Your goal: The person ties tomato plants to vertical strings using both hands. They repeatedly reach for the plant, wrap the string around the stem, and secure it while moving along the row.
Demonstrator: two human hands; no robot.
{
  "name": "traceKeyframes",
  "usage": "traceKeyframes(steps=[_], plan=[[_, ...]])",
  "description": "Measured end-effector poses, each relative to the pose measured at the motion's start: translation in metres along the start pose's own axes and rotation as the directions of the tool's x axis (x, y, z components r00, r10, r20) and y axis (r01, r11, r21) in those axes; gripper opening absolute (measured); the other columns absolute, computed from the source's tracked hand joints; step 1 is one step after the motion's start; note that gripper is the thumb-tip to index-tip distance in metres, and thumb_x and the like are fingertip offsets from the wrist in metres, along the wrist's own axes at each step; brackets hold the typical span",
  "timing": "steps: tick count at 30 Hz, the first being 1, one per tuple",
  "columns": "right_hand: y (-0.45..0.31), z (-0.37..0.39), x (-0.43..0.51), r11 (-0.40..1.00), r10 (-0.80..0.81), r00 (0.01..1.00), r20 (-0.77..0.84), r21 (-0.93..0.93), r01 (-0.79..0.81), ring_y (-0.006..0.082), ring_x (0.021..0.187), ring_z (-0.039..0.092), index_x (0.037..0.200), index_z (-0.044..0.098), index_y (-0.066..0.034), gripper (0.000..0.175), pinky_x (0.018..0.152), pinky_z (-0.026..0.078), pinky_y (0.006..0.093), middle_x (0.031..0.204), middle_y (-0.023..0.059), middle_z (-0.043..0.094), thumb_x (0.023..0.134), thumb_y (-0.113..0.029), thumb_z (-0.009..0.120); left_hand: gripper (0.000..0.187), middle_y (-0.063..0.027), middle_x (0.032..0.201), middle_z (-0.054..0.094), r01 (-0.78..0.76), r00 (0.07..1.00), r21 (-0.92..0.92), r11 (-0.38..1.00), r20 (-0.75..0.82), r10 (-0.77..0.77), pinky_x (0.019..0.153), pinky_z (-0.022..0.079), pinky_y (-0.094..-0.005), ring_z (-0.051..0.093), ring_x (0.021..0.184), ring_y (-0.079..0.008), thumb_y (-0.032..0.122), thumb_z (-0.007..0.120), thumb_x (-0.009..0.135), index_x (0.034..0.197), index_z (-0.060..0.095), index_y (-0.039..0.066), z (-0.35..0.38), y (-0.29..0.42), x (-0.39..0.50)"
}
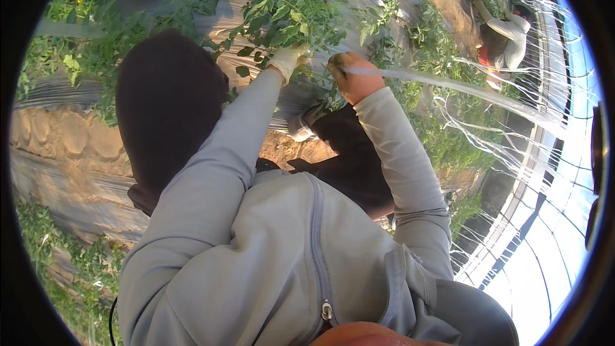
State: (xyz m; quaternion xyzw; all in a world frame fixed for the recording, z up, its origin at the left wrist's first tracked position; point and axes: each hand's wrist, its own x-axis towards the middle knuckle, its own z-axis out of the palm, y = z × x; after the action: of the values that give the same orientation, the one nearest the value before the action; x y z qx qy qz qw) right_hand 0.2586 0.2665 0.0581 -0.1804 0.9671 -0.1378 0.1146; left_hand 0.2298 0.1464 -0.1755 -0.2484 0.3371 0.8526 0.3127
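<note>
My left hand [289, 61], in a pale glove, reaches among the leaves of a tomato plant [293, 9]. Its fingertips are partly lost in glare and foliage, so what they grip is unclear. Just to the right, my right hand [355, 77] is curled, its fingers darkened, around a translucent plastic twine [432, 77]. From that hand the twine runs off towards the upper right. Stems and leaves hang below and between the two hands, over a plastic mulch film [230, 19].
My dark-trousered knee [168, 115] is bent at left, with a shoe [300, 129] under me. Bare soil [72, 134] forms a path. Many white strings [480, 139] hang along the right side. Another person [509, 38] works among plants at upper right.
</note>
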Motion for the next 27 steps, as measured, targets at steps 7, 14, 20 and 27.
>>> traceKeyframes(steps=[7,14,20,27], plan=[[-0.034,-0.004,0.04,0.958,-0.041,0.894,0.446,-0.237,0.162,0.0374,0.086,0.066,0.095,0.066,-0.0076,0.02,0.075,0.054,0.0446,0.093,0.0158,0.065,0.077,-0.012,0.062,0.03,-0.0075,0.103,0.07,-0.175,0.984,0.824,0.539,0.134,0.113,0.08,0.051,-0.0336,0.064,0.088,-0.0182,0.026,0.07,0.088,0.108,0.07,0.004,0.016,-0.014,0.035],[0.042,-0.015,0.152,0.946,0.016,0.703,0.711,-0.237,0.219,0.0367,0.091,0.064,0.103,0.068,-0.0082,0.027,0.081,0.051,0.0463,0.094,0.0162,0.066,0.091,-0.031,0.058,0.028,-0.0067,0.102,0.072,0.121,0.962,0.783,0.61,0.059,-0.267,0.085,0.048,-0.0324,0.065,0.091,-0.0201,0.023,0.071,0.087,0.108,0.071,0.004,0.038,0.037,-0.029],[0.081,0.01,0.164,0.992,-0.019,0.802,0.597,-0.086,0.088,0.0295,0.082,0.067,0.115,0.066,-0.0089,0.033,0.077,0.052,0.0404,0.101,0.0159,0.067,0.096,-0.032,0.052,0.027,-0.0063,0.099,0.071,-0.013,0.886,0.513,0.858,0.404,-0.229,0.082,0.048,-0.0287,0.064,0.088,-0.0169,0.013,0.072,0.085,0.108,0.067,0.0,-0.028,0.037,0.003],[0.11,0.004,0.119,0.59,0.415,0.645,0.641,0.35,-0.728,0.0183,0.073,0.066,0.116,0.065,-0.0047,0.031,0.063,0.052,0.0338,0.095,0.0093,0.067,0.092,-0.023,0.059,0.033,-0.0042,0.105,0.07,-0.196,0.881,0.633,0.749,0.448,-0.149,0.084,0.048,-0.0263,0.063,0.094,-0.0135,0.015,0.068,0.089,0.119,0.064,0.004,-0.027,0.06,0.005]])
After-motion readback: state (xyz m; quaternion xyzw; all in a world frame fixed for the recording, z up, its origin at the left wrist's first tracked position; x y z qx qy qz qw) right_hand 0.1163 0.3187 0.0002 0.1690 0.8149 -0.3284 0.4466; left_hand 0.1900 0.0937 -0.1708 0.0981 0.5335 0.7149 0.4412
